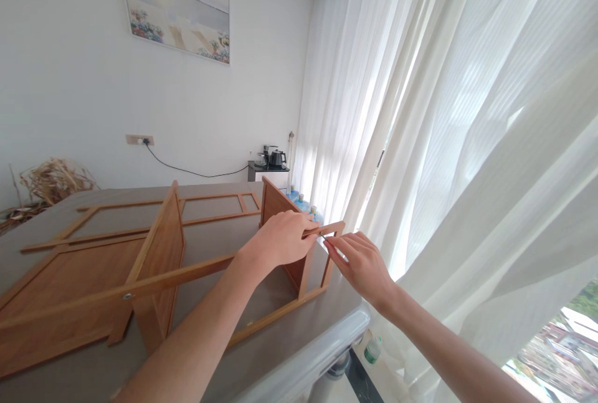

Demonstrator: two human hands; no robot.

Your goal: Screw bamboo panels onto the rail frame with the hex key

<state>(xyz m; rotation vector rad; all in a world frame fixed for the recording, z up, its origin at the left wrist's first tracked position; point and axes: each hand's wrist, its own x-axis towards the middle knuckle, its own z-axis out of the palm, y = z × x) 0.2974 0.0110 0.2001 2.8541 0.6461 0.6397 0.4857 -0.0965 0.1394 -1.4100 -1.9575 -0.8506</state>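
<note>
My left hand (287,236) is closed around the upper rail of a wooden rack frame (199,270), near the rail's far right end. Thumb and fingers of my right hand (362,261) pinch a small, thin metal piece like a screw (322,237); its tip meets the rail beside my left fingers. An upright wooden panel (275,200) stands within the frame behind my left hand. Farther left, a second upright panel (156,253) joins the same rail, where a round metal bolt head (127,296) shows.
A loose wooden panel (70,291) and a slatted ladder-like frame (205,197) lie on the grey tabletop (261,294). White curtains (448,110) hang close on the right. Behind the table are water bottles (301,200) and a small cabinet (268,174) with a kettle (278,158).
</note>
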